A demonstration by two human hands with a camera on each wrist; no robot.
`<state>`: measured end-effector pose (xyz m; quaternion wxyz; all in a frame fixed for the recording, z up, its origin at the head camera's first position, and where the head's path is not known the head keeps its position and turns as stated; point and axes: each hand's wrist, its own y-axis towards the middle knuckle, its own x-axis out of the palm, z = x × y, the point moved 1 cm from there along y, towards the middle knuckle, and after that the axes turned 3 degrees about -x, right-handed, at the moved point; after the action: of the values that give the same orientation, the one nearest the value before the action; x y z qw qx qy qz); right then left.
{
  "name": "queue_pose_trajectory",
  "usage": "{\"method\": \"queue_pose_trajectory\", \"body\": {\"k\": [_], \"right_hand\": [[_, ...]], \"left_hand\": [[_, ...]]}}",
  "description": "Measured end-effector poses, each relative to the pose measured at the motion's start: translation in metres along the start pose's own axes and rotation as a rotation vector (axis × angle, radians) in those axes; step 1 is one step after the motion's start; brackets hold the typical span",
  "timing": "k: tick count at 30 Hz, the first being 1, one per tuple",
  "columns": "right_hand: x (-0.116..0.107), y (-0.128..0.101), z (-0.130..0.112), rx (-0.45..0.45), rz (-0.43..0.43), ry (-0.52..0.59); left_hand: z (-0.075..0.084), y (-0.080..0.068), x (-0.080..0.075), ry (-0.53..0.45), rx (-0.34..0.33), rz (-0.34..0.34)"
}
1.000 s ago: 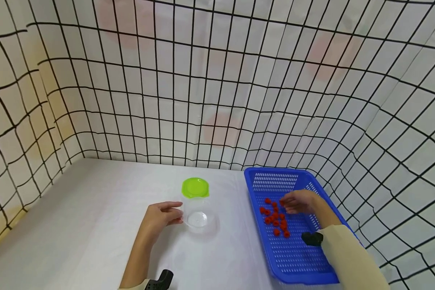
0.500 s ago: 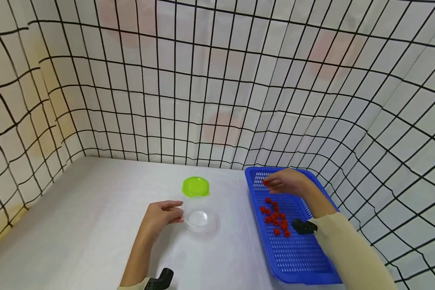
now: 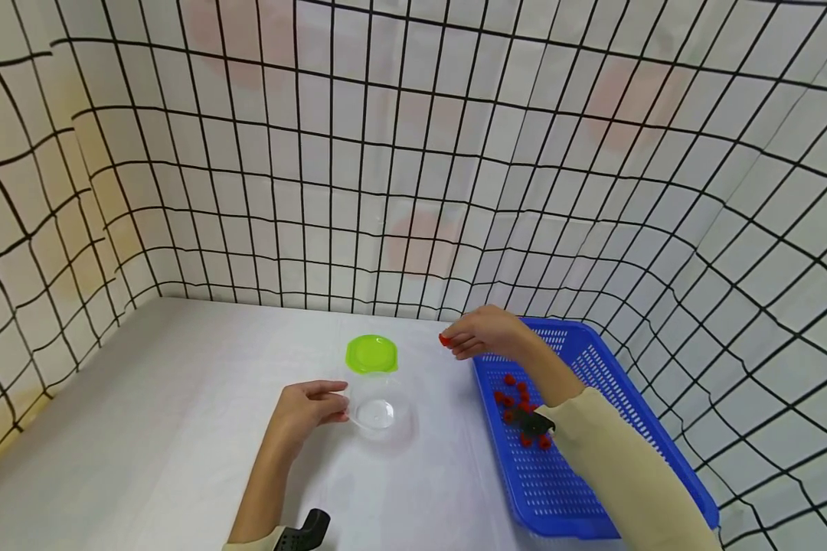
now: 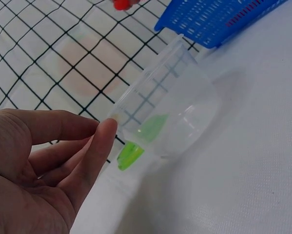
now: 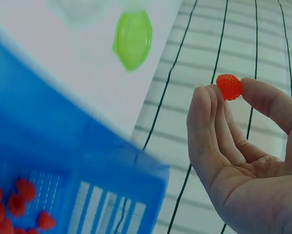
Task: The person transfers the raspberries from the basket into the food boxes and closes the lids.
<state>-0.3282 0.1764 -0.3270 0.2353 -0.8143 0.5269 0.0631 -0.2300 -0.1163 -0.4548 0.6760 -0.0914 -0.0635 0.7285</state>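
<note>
My right hand [image 3: 485,333] pinches a red raspberry [image 5: 229,87] between thumb and fingertips, held up past the left rim of the blue basket. Thumb and index finger of my left hand [image 4: 53,161] pinch the rim of a clear plastic bowl [image 3: 379,409], which stands on the white table. Nothing shows inside the bowl. Just behind it lies a bright green lid [image 3: 371,354]. More raspberries [image 5: 19,200] lie loose in the basket, partly hidden by my right forearm in the head view.
The blue perforated basket [image 3: 517,497] stands on the right of the white table [image 3: 165,428]. A white cloth wall with black netting [image 3: 413,176] rises behind the table and along both sides.
My right hand has lifted a raspberry from the basket and carried it up and left, past the basket's left rim. The left hand and bowl have stayed in place.
</note>
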Motion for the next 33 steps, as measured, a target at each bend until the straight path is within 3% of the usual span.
{"method": "queue_pose_trajectory", "body": {"k": [18,33], "right_hand": [[0.084,0.029,-0.004,0.040,-0.111,-0.108],[0.103,0.041,0.013,0.074,-0.110,-0.082]], "left_hand": [[0.000,0.001,0.000,-0.010,-0.002,-0.005],[-0.001,0.002,0.000,-0.008,0.013,-0.001]]}}
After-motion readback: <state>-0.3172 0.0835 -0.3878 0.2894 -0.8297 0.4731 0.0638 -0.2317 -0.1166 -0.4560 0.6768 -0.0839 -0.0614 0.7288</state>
